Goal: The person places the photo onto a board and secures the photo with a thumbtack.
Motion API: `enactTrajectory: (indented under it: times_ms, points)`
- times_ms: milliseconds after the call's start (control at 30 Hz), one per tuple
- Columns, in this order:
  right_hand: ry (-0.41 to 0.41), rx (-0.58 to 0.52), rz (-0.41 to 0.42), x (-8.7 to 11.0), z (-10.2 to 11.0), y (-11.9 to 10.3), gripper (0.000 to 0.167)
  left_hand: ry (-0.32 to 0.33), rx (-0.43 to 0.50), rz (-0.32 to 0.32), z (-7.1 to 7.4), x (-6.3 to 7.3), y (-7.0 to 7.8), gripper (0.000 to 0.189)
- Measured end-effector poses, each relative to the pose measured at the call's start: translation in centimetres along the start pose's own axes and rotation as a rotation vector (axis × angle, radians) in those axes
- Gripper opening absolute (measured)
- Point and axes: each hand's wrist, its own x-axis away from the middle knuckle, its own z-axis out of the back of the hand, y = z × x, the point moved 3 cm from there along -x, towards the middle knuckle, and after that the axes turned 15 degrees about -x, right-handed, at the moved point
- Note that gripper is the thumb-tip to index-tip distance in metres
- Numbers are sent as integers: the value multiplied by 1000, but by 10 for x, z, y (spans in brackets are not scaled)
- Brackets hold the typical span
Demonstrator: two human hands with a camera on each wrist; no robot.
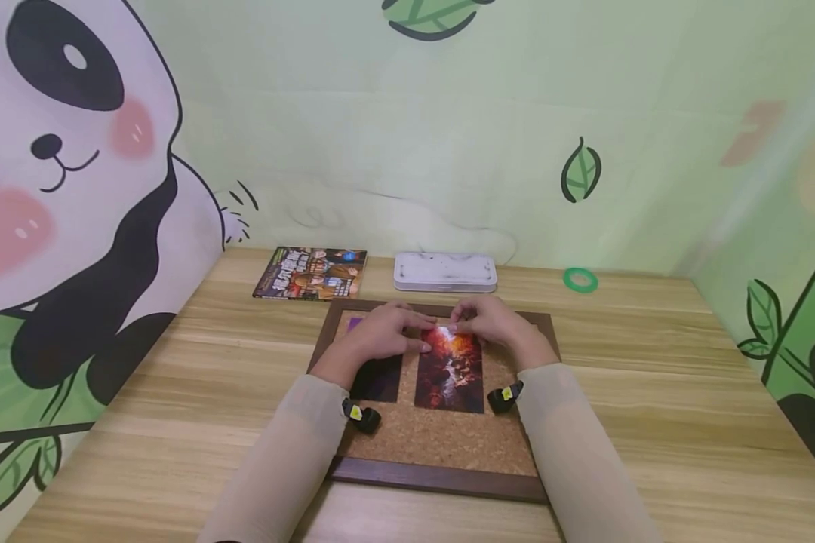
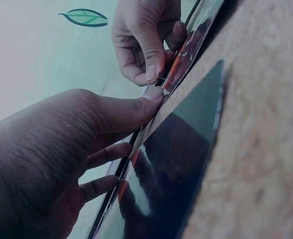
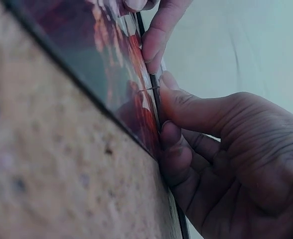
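Note:
A glossy red-and-orange picture card lies on a cork board with a dark wooden frame. At the card's top edge my right hand pinches a pin between thumb and index finger; its thin shaft shows in the right wrist view, pointing at the card. My left hand reaches in from the left, with fairly straight fingers touching the card's top left part. Under the left hand lies a second, dark card with a purple top, partly covered by that hand. The pin's head is hidden by the right fingers.
Behind the board lie a comic-style booklet at the left, a white case in the middle and a roll of green tape at the right. A printed wall backdrop stands behind the wooden table.

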Motion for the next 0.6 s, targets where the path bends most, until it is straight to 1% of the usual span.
enactTrajectory:
  times_ms: [133, 300, 467, 600]
  points:
    - [-17, 3, -3, 0, 1, -1, 13, -8, 11, 2, 2, 0, 1, 47]
    - [-6, 16, -12, 0, 2, -3, 13, -8, 19, -1, 3, -2, 1, 46]
    - [-16, 11, 2, -1, 0, -3, 12, -19, 12, 1, 1, -1, 0, 47]
    - [-17, 5, -5, 0, -1, -2, 11, -23, 13, -2, 0, -1, 0, 47]
